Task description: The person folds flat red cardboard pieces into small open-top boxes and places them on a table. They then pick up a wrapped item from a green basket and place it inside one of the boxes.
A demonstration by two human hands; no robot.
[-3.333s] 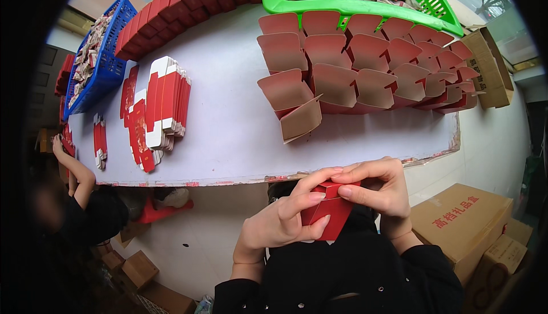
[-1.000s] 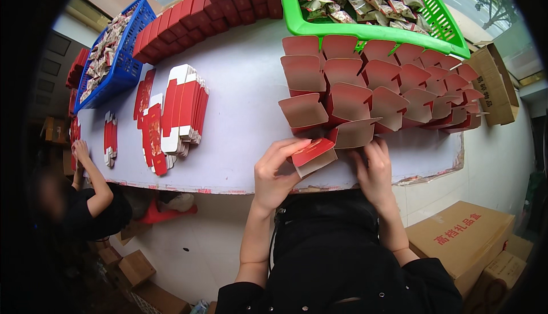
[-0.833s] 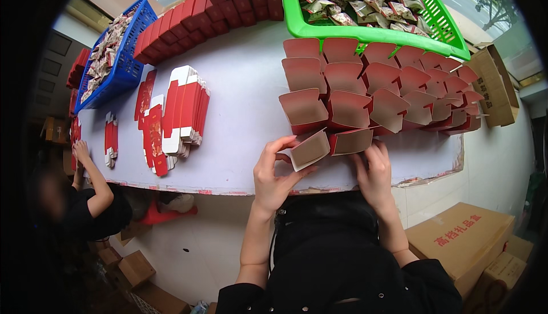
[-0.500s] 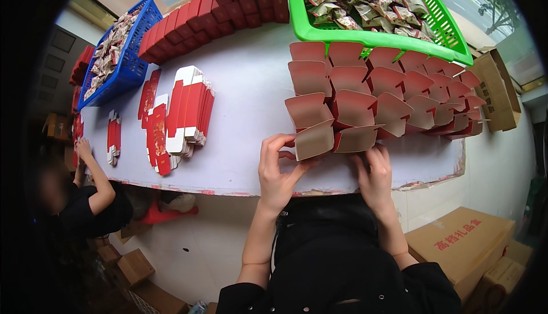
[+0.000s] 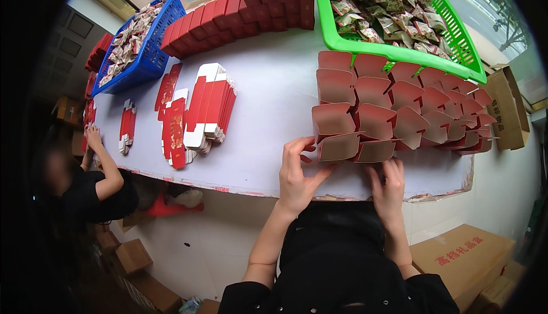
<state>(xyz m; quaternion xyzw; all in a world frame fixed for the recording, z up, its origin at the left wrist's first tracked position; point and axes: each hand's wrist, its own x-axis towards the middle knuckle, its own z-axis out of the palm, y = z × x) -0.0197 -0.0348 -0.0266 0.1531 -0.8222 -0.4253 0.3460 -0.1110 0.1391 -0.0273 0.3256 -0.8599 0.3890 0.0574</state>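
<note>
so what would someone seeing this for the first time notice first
Probably the bright green basket heaped with small packets at the far right of the table, with open red boxes packed in rows just in front of it. Next, the person's left hand and right hand at the near side of those rows. At the far left, a blue basket stands out beside stacked red boxes.

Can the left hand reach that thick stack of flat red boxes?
Probably yes: only white tabletop shows between the left hand and the thick stack of flat red boxes, though that may take a stretch.
</note>
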